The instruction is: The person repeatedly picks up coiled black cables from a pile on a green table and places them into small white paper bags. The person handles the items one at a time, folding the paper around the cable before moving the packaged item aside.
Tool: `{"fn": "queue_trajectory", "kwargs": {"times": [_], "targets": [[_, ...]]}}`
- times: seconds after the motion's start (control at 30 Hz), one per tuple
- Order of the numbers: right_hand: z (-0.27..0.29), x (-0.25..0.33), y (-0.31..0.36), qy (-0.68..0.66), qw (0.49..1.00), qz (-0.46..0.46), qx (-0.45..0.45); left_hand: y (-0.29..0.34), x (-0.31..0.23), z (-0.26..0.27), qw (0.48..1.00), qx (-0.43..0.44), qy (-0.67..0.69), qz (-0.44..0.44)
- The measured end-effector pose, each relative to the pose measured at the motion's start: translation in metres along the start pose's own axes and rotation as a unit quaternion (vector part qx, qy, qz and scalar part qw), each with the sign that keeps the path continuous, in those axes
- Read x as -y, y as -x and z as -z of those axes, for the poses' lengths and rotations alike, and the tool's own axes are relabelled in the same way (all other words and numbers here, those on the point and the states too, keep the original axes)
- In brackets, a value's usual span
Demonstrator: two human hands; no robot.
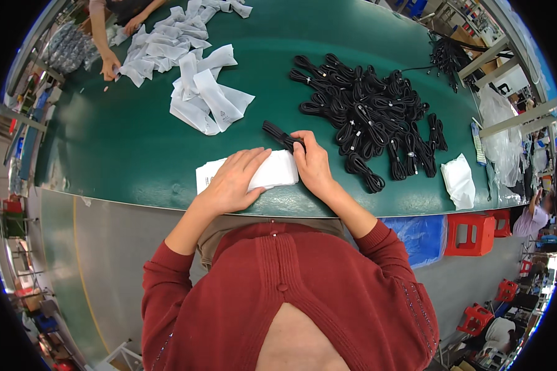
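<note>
My left hand (236, 180) lies flat, fingers stretched out, on a stack of white bags (281, 169) close to the table's front edge. Just right of that stack, my right hand (312, 162) grips a coiled black cable (277, 133), its bundle pointing up and left from my fingers. The fingers partly cover the cable's lower end. Beyond my right hand spreads a large heap of coiled black cables (368, 111). Several filled white bags (207, 96) lie loosely piled ahead and to the left.
Across the green table (124, 148), a co-worker's hands (110, 65) work beside a long row of white bags (167, 40). Another white bag stack (458, 181) lies at the right front edge. Clear plastic (500, 130) hangs at the right; a red stool (470, 234) stands below.
</note>
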State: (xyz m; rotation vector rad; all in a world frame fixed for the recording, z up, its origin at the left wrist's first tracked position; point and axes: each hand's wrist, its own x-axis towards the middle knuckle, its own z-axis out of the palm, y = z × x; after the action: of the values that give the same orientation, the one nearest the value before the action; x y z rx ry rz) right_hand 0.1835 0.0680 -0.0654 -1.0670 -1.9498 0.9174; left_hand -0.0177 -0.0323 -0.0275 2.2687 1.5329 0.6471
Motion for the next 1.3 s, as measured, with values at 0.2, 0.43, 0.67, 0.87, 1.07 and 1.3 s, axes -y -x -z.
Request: {"fn": "queue_trajectory", "kwargs": {"times": [0.2, 0.43, 0.67, 0.87, 1.07, 1.3], "targets": [[0.013, -0.001, 0.013, -0.071, 0.996, -0.039, -0.032, 0.005, 0.001, -0.003, 0.991, -0.13, -0.016, -0.007], [0.021, 0.01, 0.037, -0.093, 0.994, -0.047, -0.007, -0.005, 0.0, -0.031, 0.986, -0.141, 0.062, 0.07], [0.032, -0.002, 0.058, 0.035, 0.989, 0.142, -0.013, -0.006, -0.003, -0.031, 0.955, -0.155, 0.188, 0.169], [0.046, 0.008, 0.058, 0.1, 0.977, 0.175, 0.064, -0.002, -0.001, -0.032, 0.932, -0.17, 0.263, 0.185], [0.05, 0.008, 0.056, 0.083, 0.985, 0.145, 0.036, -0.003, -0.007, -0.034, 0.983, -0.168, 0.05, 0.059], [0.045, 0.006, 0.063, 0.016, 0.995, 0.088, 0.039, 0.001, -0.004, -0.042, 0.965, -0.187, 0.132, 0.128]]}}
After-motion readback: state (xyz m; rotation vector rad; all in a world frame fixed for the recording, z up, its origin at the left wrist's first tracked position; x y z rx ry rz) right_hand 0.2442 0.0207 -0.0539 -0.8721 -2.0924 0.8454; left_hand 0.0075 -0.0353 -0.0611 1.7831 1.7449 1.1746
